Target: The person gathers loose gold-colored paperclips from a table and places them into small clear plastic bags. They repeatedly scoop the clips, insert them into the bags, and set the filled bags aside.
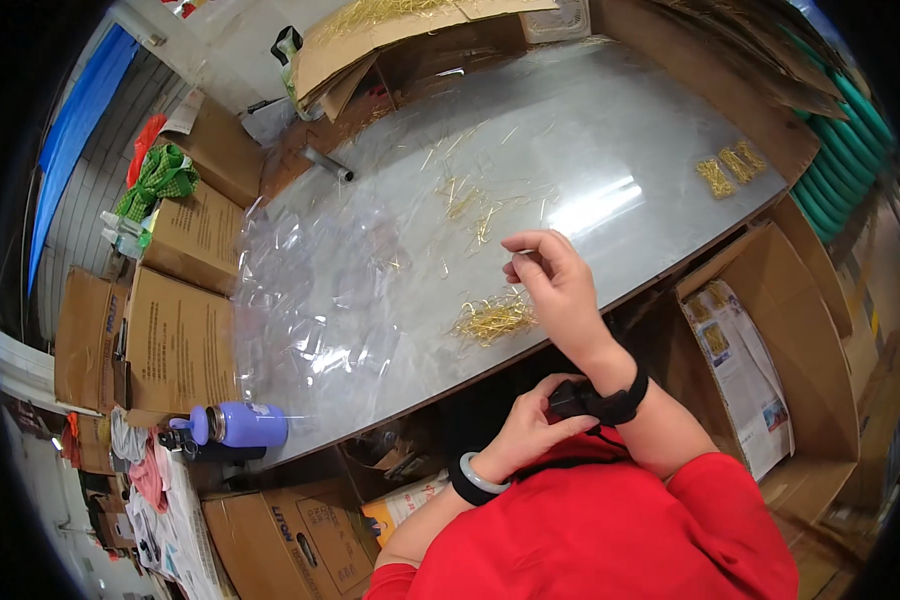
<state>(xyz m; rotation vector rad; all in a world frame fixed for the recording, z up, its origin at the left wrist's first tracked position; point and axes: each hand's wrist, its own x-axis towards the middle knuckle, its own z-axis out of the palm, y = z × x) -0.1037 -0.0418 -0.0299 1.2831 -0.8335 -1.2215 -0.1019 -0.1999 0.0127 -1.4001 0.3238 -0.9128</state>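
My left hand [516, 436] is closed on a small black boxy device [572, 400] by my right wrist, at the black strap [625, 399] round it. A bracelet circles my left wrist. Above the table's near edge is my right hand [562, 290], its fingers curled in toward the thumb with nothing seen in them. Just left of it on the grey tabletop [420, 365] lies a pile of thin gold-coloured wire pieces [495, 318], some with hooked ends. More loose gold wires [470, 200] are scattered farther back.
Clear plastic bags [315, 300] cover the table's left part. A purple bottle [247, 425] lies at the near left corner. Small filled packets [730, 168] sit at the far right. Cardboard boxes [180, 335] stand left, and an open carton [805, 370] is at right below the edge.
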